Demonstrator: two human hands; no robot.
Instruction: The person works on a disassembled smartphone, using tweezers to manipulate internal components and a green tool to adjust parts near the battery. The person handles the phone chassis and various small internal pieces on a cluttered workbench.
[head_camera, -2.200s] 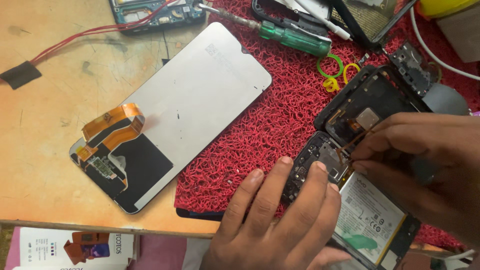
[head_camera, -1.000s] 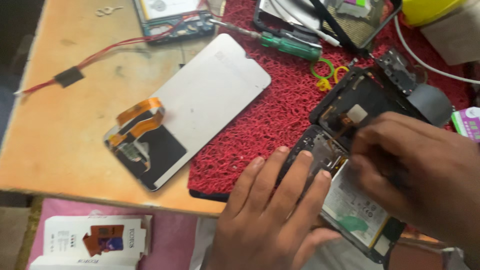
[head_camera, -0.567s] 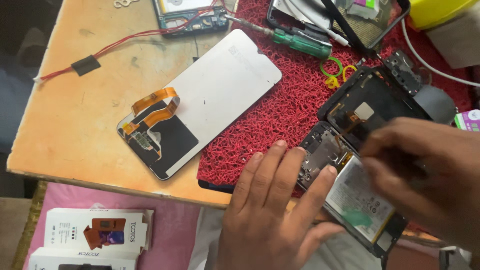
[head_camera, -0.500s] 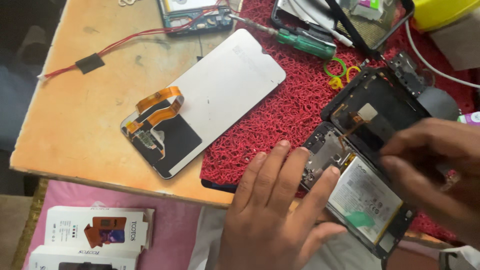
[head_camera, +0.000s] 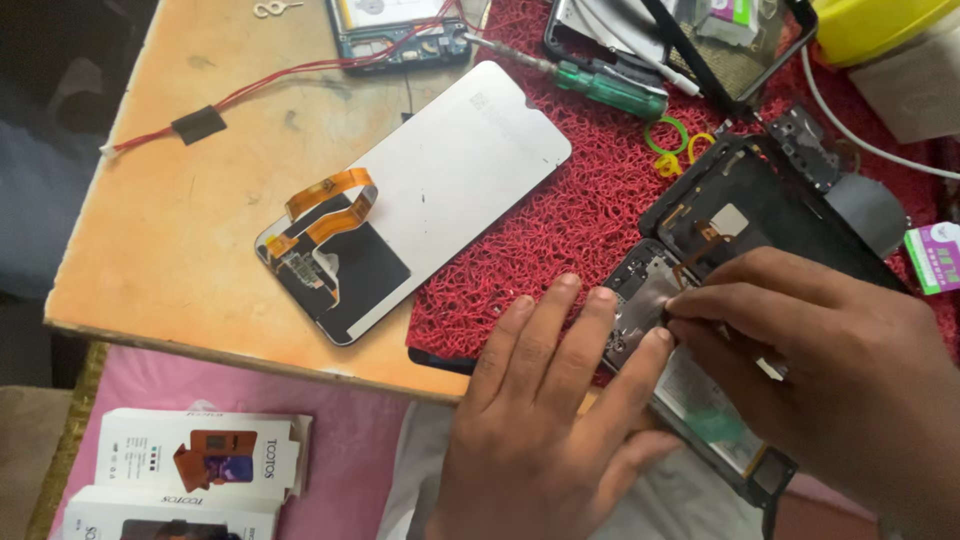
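Observation:
An opened black phone (head_camera: 740, 215) lies on a red mesh mat (head_camera: 590, 220), its circuit board and battery exposed. My left hand (head_camera: 540, 420) rests flat on the phone's lower-left edge with its fingers spread, holding nothing. My right hand (head_camera: 830, 360) covers the phone's lower half. Its fingertips are pinched on a thin metal tool at the board, and the tool's tip is hidden. A detached display panel (head_camera: 450, 180) with an orange flex cable (head_camera: 325, 205) lies face down to the left, half on the mat.
A green-handled screwdriver (head_camera: 610, 88), small rubber bands (head_camera: 665, 135) and a phone frame (head_camera: 720, 40) lie at the mat's far side. Another opened phone (head_camera: 400, 35) with red wires (head_camera: 250, 95) sits on the wooden table (head_camera: 200, 300). White boxes (head_camera: 200, 465) lie on pink cloth below.
The view has shifted, so the table sits further right in the frame. My right hand has come back in over the board, fingertips pinched. My left hand stays flat on the phone.

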